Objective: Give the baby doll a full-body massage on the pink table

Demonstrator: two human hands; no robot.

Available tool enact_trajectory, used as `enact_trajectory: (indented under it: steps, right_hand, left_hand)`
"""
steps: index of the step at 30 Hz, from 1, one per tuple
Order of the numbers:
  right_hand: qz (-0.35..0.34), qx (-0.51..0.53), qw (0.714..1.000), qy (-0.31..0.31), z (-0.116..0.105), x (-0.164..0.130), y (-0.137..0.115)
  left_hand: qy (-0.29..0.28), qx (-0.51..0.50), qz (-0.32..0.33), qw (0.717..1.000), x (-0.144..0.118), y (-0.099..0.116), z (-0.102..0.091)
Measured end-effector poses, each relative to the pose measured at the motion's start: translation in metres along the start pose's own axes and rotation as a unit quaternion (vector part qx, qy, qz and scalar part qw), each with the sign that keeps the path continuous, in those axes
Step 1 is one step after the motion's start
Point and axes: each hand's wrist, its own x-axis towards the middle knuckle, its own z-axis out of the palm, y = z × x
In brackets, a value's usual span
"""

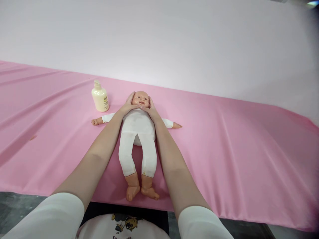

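Doll (138,127) lies on its back on the pink cloth (224,132), head toward the far wall (174,39), feet toward the near edge of the cloth. It wears a white top and white leggings; hands, feet and head are bare. Both doll arms are spread straight out to the sides, flat on the cloth. Legs lie slightly apart, feet side by side near the cloth edge.

Left hand (128,104) rests against the side of the doll's head nearest the bottle, fingers extended along the cheek and temple, palm by the jaw. Right hand (150,108) rests on the opposite side of the head in the same way. Both hands are open and flat, cupping the head between them rather than clenched round anything; thumbs lie near the chin. Forearms run along either side of the doll's body, just beside the torso and legs.

Bottle (100,97), cream-coloured with a pump top, stands upright on the cloth near the doll's head, on the left-hand side, apart from hand and doll.

Cloth shows long shallow folds running across it. White sleeves and a white printed shirt show at the bottom of the view.
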Motion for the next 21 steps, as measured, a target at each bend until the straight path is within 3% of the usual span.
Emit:
enact_trajectory:
  steps: [6, 14, 21]
  right_hand:
    - [-0.002, 0.04, 0.999, 0.004, 0.001, 0.001, 0.003]
    - [-0.004, 0.052, 0.999, -0.004, 0.002, 0.003, 0.007]
    - [0.008, 0.059, 0.998, 0.02, -0.003, 0.014, 0.017]
  left_hand:
    - [-0.016, -0.021, 0.005, 1.0, 0.002, -0.005, -0.003]
    - [-0.043, -0.089, -0.004, 0.995, -0.007, 0.011, -0.003]
    - [-0.024, -0.102, -0.018, 0.994, -0.003, 0.01, 0.0]
